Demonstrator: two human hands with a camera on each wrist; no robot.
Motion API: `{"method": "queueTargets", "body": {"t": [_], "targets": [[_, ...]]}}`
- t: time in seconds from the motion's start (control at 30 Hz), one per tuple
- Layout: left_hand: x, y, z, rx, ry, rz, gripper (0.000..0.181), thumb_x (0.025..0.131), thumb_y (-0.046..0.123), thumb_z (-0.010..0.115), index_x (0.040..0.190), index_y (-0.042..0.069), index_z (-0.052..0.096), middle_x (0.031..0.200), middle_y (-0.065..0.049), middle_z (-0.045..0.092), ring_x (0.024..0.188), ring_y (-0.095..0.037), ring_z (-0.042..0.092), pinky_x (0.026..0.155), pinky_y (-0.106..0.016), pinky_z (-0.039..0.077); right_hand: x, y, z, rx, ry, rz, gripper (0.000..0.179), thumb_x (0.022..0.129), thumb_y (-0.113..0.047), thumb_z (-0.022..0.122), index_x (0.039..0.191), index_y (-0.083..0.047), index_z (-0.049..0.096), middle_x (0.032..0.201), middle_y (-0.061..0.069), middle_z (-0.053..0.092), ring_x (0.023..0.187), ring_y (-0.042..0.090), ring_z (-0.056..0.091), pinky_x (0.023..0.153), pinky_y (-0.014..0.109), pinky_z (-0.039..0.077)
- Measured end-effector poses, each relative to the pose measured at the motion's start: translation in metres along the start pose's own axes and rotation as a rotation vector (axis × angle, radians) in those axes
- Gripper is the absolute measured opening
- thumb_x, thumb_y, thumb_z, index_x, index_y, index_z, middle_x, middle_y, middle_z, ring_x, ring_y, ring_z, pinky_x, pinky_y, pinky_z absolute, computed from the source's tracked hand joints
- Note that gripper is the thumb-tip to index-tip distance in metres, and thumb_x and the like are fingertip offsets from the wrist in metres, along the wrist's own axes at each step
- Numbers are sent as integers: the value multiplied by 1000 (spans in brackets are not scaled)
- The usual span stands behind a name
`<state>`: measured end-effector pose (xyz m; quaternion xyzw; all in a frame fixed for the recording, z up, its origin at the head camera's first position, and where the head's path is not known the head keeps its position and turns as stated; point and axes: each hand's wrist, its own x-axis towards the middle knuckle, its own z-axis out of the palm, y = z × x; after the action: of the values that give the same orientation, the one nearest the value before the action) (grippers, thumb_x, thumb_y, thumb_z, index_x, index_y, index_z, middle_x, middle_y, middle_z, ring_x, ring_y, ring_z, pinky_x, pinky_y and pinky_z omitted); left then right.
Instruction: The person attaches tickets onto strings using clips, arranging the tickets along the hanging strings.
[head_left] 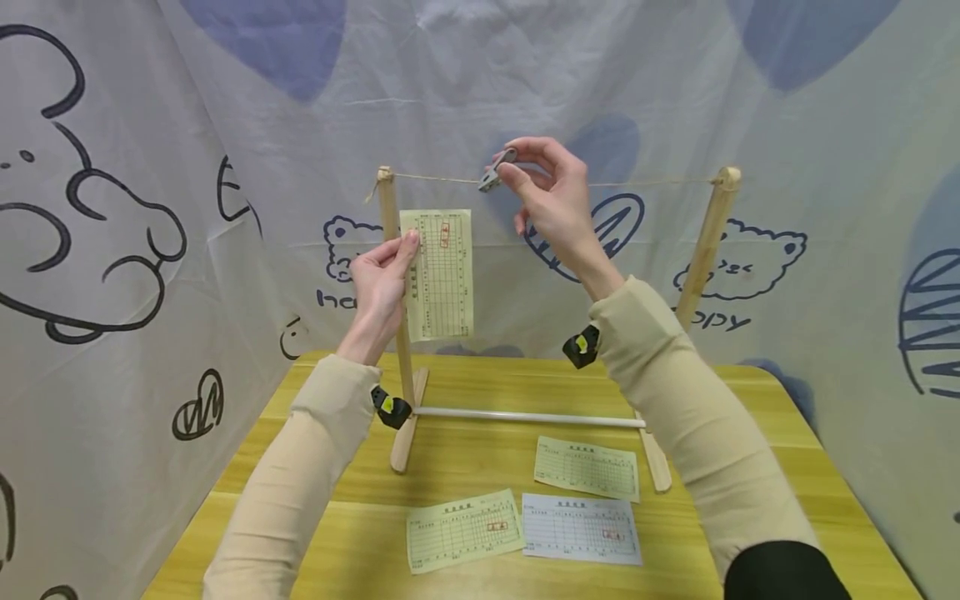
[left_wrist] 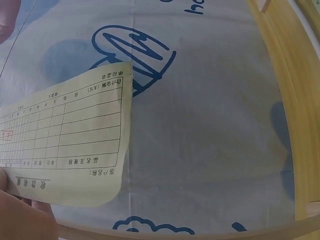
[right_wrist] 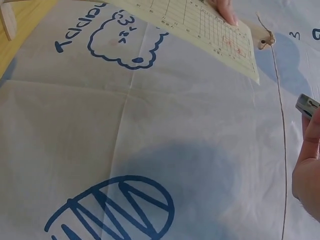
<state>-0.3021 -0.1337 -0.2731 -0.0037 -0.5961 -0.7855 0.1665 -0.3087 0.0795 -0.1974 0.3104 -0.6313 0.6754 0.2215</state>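
Observation:
A pale yellow receipt slip [head_left: 446,283] hangs upright from my left hand [head_left: 381,275], pinched at its left edge between thumb and fingers. Its printed grid and red stamp face me; in the left wrist view the slip [left_wrist: 75,135] reaches in from the left. My right hand [head_left: 555,187] pinches a grey clothespin [head_left: 497,170] by its tail end, its nose pointing down and left. The clothespin's nose is close to a thin string [head_left: 435,177]; whether they touch I cannot tell. In the right wrist view the string [right_wrist: 281,115] runs beside the clothespin [right_wrist: 306,105], and the slip sits below string level.
Two wooden posts [head_left: 708,242] hold the string, joined low down by a white rod [head_left: 525,417]. On the wooden table [head_left: 337,517] lie a yellow slip [head_left: 465,531], a white slip [head_left: 581,529] and another yellow slip [head_left: 587,468]. A printed curtain [head_left: 480,83] hangs behind.

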Motion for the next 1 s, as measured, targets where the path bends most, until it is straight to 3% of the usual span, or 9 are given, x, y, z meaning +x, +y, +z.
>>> {"method": "queueTargets", "body": {"t": [0.4, 0.63, 0.87, 1.0], "targets": [[1, 1, 0, 10, -3, -7, 32, 93, 25, 72, 116, 3, 71, 81, 9, 76, 73, -6, 71, 67, -17, 59, 11, 1, 20, -42, 21, -13, 20, 94, -3, 68, 111, 3, 63, 108, 17, 71, 88, 9, 72, 39, 25, 45], [1, 3, 2, 29, 0, 12, 30, 93, 25, 72, 113, 3, 72, 79, 9, 76, 70, -6, 70, 62, -16, 56, 17, 1, 27, -20, 32, 4, 19, 93, -4, 69, 110, 3, 63, 102, 12, 71, 85, 9, 71, 38, 26, 43], [3, 4, 2, 23, 25, 22, 29, 92, 24, 74, 111, 3, 73, 75, 10, 76, 67, -5, 69, 59, -15, 55, 23, 3, 36, -53, 43, 7, 21, 92, -5, 71, 109, 6, 63, 104, 19, 71, 81, 10, 70, 39, 26, 43], [4, 5, 2, 27, 26, 21, 30, 91, 25, 75, 112, 3, 73, 76, 10, 76, 67, -5, 69, 59, -16, 55, 26, 3, 41, -56, 62, 7, 22, 92, -6, 71, 109, 6, 63, 100, 16, 71, 84, 11, 70, 39, 26, 44]]}}
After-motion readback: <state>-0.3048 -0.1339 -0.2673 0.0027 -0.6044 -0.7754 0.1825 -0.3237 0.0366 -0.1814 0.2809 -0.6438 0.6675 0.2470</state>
